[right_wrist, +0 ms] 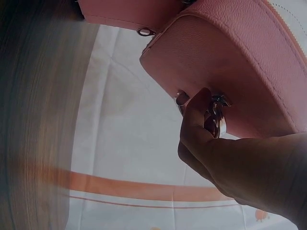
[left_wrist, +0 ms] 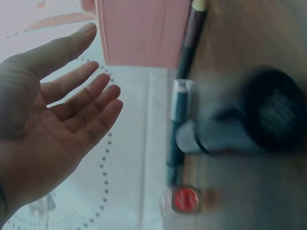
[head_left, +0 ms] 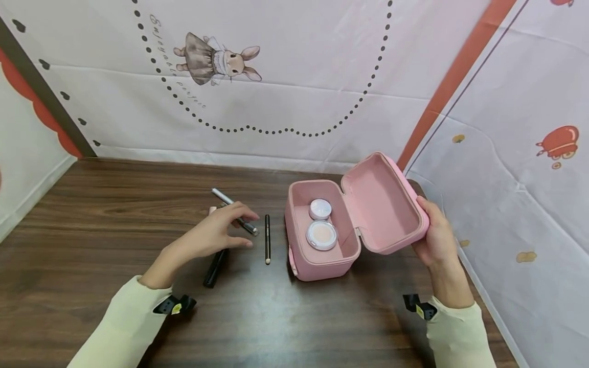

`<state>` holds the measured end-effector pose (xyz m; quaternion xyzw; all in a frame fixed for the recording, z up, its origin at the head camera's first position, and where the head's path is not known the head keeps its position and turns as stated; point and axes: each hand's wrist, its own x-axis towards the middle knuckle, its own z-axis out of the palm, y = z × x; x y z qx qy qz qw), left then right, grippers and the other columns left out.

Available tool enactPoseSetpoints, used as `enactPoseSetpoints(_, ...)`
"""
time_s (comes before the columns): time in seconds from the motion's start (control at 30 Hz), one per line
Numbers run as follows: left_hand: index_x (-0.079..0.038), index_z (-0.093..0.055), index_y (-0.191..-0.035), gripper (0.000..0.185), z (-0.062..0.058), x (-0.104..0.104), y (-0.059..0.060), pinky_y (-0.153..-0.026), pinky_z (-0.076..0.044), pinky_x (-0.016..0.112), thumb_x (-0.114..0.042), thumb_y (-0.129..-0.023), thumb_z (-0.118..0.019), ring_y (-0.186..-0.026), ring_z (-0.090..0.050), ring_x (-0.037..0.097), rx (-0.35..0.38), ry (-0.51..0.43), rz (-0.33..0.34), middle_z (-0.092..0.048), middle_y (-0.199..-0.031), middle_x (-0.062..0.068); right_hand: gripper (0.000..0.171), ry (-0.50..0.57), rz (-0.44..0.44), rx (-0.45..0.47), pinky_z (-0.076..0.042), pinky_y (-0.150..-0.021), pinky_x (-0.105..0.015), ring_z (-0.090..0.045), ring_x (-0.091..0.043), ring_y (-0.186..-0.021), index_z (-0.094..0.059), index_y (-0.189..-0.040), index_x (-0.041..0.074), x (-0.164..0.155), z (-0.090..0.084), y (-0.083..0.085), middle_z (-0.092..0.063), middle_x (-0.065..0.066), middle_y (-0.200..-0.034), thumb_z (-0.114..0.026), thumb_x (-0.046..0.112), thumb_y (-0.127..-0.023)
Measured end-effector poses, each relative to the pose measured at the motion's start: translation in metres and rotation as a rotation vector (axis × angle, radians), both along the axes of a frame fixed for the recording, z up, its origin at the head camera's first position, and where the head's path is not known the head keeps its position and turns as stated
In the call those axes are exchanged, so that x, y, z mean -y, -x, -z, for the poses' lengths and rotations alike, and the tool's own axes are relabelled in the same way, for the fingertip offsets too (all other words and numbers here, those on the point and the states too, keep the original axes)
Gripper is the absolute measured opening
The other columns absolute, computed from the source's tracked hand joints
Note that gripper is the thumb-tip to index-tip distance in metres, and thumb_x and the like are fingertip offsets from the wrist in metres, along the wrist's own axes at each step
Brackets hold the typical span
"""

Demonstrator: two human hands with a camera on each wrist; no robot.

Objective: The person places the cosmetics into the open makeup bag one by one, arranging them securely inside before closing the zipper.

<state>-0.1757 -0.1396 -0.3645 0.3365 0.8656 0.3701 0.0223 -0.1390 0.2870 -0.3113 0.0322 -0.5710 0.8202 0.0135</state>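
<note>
A pink makeup case (head_left: 317,272) stands on the table with its lid (head_left: 384,204) swung up to the right. My right hand (head_left: 437,235) holds the lid's outer side; in the right wrist view its fingers (right_wrist: 196,124) curl at the metal-ringed handle. Inside the case lie a round compact (head_left: 321,235) and a small round container (head_left: 320,209). Over several slim cosmetics hovers my left hand (head_left: 213,232), fingers spread and holding nothing. Close to it are a black pencil (head_left: 268,237), a silver-capped pen (head_left: 222,195) and a black tube (head_left: 214,270), partly hidden by the hand.
The brown wooden table (head_left: 92,245) backs onto a white printed cloth (head_left: 294,66), which also covers the right side. In the left wrist view, a cosmetic with a red square end (left_wrist: 186,199) lies beside the pens.
</note>
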Motion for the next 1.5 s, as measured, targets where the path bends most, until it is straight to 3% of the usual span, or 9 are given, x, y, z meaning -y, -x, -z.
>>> enactPoseSetpoints(0.3, -0.006, -0.057, -0.126, 0.047, 0.012, 0.025, -0.007, -0.084, -0.047, 0.051, -0.005, -0.083, -0.074, -0.102, -0.058, 0.032, 0.135, -0.037, 0.008, -0.06, -0.121, 0.01, 0.032, 0.005, -0.016, -0.001, -0.053, -0.065, -0.029, -0.065, -0.018, -0.08, -0.06, -0.11, 0.004, 0.001, -0.001, 0.002, -0.066, -0.007, -0.095, -0.041, 0.028, -0.102)
enactPoseSetpoints(0.5, -0.008, -0.058, -0.124, 0.041, 0.013, 0.034, -0.006, -0.079, -0.047, 0.048, 0.001, -0.085, -0.068, -0.101, -0.059, 0.029, 0.157, -0.001, 0.023, -0.061, -0.118, 0.008, 0.033, -0.003, -0.018, -0.012, -0.054, -0.065, -0.028, -0.065, -0.018, -0.08, -0.059, -0.113, 0.003, 0.002, -0.001, 0.004, -0.066, -0.007, -0.096, -0.041, 0.028, -0.102)
enactPoseSetpoints(0.73, -0.009, -0.058, -0.123, 0.043, 0.016, 0.045, -0.002, -0.082, -0.047, 0.049, 0.007, -0.083, -0.067, -0.103, -0.058, 0.03, 0.202, 0.001, 0.052, -0.06, -0.117, 0.009, 0.032, -0.001, -0.013, -0.012, -0.053, -0.065, -0.028, -0.065, -0.017, -0.08, -0.06, -0.111, 0.004, 0.002, 0.0, 0.004, -0.066, -0.006, -0.095, -0.041, 0.028, -0.103)
enactPoseSetpoints(1.03, -0.005, -0.058, -0.123, 0.043, 0.019, 0.06, 0.007, -0.082, -0.049, 0.042, 0.01, -0.083, -0.064, -0.095, -0.058, 0.03, 0.194, -0.036, -0.043, -0.06, -0.111, 0.013, 0.033, -0.024, -0.007, -0.02, -0.053, -0.065, -0.028, -0.064, -0.017, -0.081, -0.057, -0.115, 0.002, 0.001, 0.001, 0.001, -0.063, -0.007, -0.099, -0.04, 0.028, -0.103)
enactPoseSetpoints(1.17, -0.003, -0.058, -0.123, 0.044, 0.022, 0.064, 0.01, -0.085, -0.048, 0.046, 0.014, -0.082, -0.063, -0.095, -0.058, 0.031, 0.181, -0.048, -0.059, -0.06, -0.107, 0.014, 0.033, -0.029, -0.006, -0.019, -0.053, -0.065, -0.028, -0.064, -0.017, -0.081, -0.057, -0.115, 0.002, 0.001, 0.001, 0.001, -0.063, -0.007, -0.098, -0.04, 0.028, -0.103)
enactPoseSetpoints(1.4, -0.006, -0.052, -0.131, 0.058, 0.027, 0.071, 0.014, -0.094, -0.035, 0.06, 0.003, -0.079, -0.075, -0.116, -0.046, 0.039, 0.109, -0.026, -0.142, -0.051, -0.123, 0.015, 0.034, -0.023, -0.017, -0.027, -0.053, -0.064, -0.029, -0.064, -0.017, -0.08, -0.058, -0.114, 0.003, 0.0, 0.002, 0.001, -0.064, -0.007, -0.097, -0.039, 0.028, -0.103)
enactPoseSetpoints(1.5, -0.004, -0.049, -0.134, 0.064, 0.031, 0.072, 0.016, -0.095, -0.033, 0.06, 0.004, -0.076, -0.076, -0.117, -0.042, 0.041, 0.093, -0.033, -0.154, -0.047, -0.127, 0.019, 0.034, -0.026, -0.02, -0.03, -0.053, -0.064, -0.029, -0.064, -0.017, -0.08, -0.058, -0.114, 0.003, 0.0, 0.002, 0.001, -0.064, -0.007, -0.097, -0.038, 0.028, -0.103)
